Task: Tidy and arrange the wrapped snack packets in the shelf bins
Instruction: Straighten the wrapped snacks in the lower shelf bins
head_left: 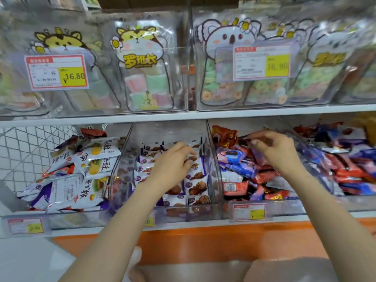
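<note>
Stands at a shelf [183, 116] with two tiers of clear bins. Reaches the left hand [173, 161] into the middle bin [168, 131] on the lower tier, fingers bent down onto the waffle packets [196, 185], white and purple, standing in rows there; cannot tell whether gripping one or only touching. Pinches with the right hand [278, 151], between thumb and fingertips, a dark brown packet [258, 138], blurred, just above the heap of mixed packets [240, 171], red, blue and purple, in the right bin [289, 206]. Holds the two hands apart, one on either side of the clear wall between those bins. In the left bin [71, 218], a loose pile of white packets [91, 159] with yellow-green pictures, lying at all angles, a few purple ones underneath. Farther right, more red and purple packets [350, 165]. On the upper tier, cartoon-animal sweet bags [142, 64] behind red-and-yellow price tags [57, 72] marked 16.80. Along the near edge of the lower tier, smaller price tags [249, 211], above an orange panel [203, 241]
</note>
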The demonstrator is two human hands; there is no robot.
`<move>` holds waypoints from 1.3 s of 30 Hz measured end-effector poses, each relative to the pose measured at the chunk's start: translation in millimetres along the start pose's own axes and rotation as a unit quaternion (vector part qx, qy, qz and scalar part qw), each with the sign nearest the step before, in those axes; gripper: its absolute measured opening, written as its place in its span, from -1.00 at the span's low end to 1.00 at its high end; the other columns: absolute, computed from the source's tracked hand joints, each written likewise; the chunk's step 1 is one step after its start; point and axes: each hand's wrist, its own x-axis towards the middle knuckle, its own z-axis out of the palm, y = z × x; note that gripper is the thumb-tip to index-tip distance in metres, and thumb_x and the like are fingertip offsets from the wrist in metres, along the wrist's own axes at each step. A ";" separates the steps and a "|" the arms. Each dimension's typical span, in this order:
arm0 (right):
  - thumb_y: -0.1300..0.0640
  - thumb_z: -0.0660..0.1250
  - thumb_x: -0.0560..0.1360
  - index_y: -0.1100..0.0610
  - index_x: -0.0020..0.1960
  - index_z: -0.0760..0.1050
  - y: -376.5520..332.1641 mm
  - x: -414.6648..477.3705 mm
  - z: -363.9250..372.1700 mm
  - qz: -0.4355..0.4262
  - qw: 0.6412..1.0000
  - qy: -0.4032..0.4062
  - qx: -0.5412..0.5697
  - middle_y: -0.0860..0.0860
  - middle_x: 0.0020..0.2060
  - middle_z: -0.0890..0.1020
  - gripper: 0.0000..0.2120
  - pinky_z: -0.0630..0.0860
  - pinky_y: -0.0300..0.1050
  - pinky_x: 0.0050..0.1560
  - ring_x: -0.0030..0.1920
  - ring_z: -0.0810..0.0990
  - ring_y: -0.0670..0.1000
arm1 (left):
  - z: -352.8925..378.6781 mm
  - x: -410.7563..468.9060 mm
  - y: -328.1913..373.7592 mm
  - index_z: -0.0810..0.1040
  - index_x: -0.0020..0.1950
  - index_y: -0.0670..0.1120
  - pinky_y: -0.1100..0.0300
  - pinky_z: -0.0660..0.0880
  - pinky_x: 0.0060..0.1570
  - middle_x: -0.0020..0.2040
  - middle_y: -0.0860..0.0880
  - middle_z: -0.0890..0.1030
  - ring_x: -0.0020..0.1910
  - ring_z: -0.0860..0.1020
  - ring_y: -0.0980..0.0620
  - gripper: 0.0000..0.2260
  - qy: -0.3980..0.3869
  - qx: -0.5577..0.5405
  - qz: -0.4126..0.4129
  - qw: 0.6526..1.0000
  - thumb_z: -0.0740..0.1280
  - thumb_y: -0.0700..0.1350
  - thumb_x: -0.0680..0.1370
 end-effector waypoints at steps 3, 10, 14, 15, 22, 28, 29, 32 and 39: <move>0.35 0.29 0.50 0.15 -0.02 0.61 23.4 -2.9 -15.5 0.037 0.999 0.012 0.013 0.07 -0.15 0.64 -0.82 0.50 -0.28 -0.06 -0.11 0.62 0.09 | 10.3 12.0 21.6 0.48 0.24 -0.03 0.18 0.37 0.00 0.27 0.03 0.42 0.22 0.43 0.04 -0.76 0.020 -0.027 -0.011 0.999 0.22 -0.13 0.59; 0.30 0.29 0.53 0.14 -0.06 0.60 47.5 -11.7 -36.6 0.090 0.995 0.020 0.036 0.13 -0.15 0.65 -0.87 0.55 -0.01 0.00 -0.14 0.60 0.07 | 21.4 27.7 54.8 0.50 0.21 -0.05 0.17 0.34 0.01 0.16 -0.01 0.49 0.17 0.44 0.01 -0.78 0.037 -0.053 0.002 0.998 0.25 -0.14 0.57; 0.30 0.28 0.54 0.14 -0.06 0.59 53.2 -21.6 -44.3 0.105 0.993 0.008 0.054 0.14 -0.15 0.65 -0.86 0.55 0.12 0.08 -0.07 0.62 0.16 | 28.9 35.5 68.4 0.50 0.21 -0.05 0.21 0.29 0.00 0.16 -0.01 0.51 0.17 0.42 0.01 -0.77 0.030 -0.022 0.028 0.999 0.26 -0.14 0.56; 0.30 0.28 0.54 0.12 -0.07 0.59 55.2 -22.8 -46.1 0.106 0.993 0.004 0.053 0.15 -0.15 0.66 -0.85 0.55 0.16 0.08 -0.07 0.63 0.17 | 31.6 39.4 71.5 0.49 0.22 -0.05 0.19 0.29 0.03 0.17 0.00 0.50 0.18 0.41 0.01 -0.76 0.026 -0.007 0.038 0.999 0.26 -0.14 0.55; 0.31 0.30 0.52 0.12 0.08 0.57 55.7 -24.0 -47.5 0.082 0.997 0.003 -0.005 0.14 0.04 0.63 -0.81 0.51 -0.19 0.04 0.05 0.58 0.07 | 53.1 60.5 79.3 0.32 0.40 0.02 0.13 0.25 0.22 0.32 0.00 0.37 0.32 0.29 0.00 -0.52 -0.114 0.096 0.120 0.981 0.35 -0.02 0.50; 0.08 0.31 0.54 -0.09 0.37 0.40 61.9 -18.2 -16.2 -0.024 0.955 -0.170 -0.241 0.08 0.49 0.19 -0.59 0.10 -0.01 0.42 0.45 0.13 0.17 | 67.0 64.3 88.6 0.22 0.47 0.08 0.01 0.23 0.27 0.39 -0.08 0.19 0.36 0.18 -0.10 -0.39 -0.140 0.210 0.123 0.960 0.38 -0.03 0.47; 0.07 0.29 0.55 -0.09 0.38 0.39 64.5 -17.1 -15.9 -0.015 0.950 -0.180 -0.254 0.07 0.50 0.15 -0.59 0.09 -0.01 0.43 0.46 0.11 0.16 | 68.7 64.7 89.7 0.22 0.46 0.07 0.00 0.23 0.28 0.40 -0.10 0.17 0.37 0.17 -0.12 -0.40 -0.135 0.226 0.120 0.957 0.38 -0.05 0.47; 0.12 0.27 0.56 -0.03 0.43 0.33 72.4 -14.4 -26.1 0.038 0.968 -0.128 -0.214 0.10 0.45 0.28 -0.55 0.27 0.02 0.36 0.41 0.27 0.16 | 71.3 66.3 91.4 0.22 0.46 0.03 -0.05 0.21 0.32 0.43 -0.13 0.15 0.39 0.16 -0.14 -0.39 -0.123 0.249 0.099 0.956 0.39 -0.04 0.47; 0.19 0.33 0.53 0.11 0.44 0.32 82.9 -15.4 -40.6 0.083 0.984 -0.053 -0.148 0.16 0.28 0.47 -0.50 0.40 -0.01 0.23 0.21 0.48 0.15 | 74.8 72.9 97.3 0.32 0.37 0.04 -0.07 0.27 0.26 0.37 -0.13 0.27 0.34 0.25 -0.16 -0.51 -0.106 0.239 0.068 0.963 0.38 0.03 0.48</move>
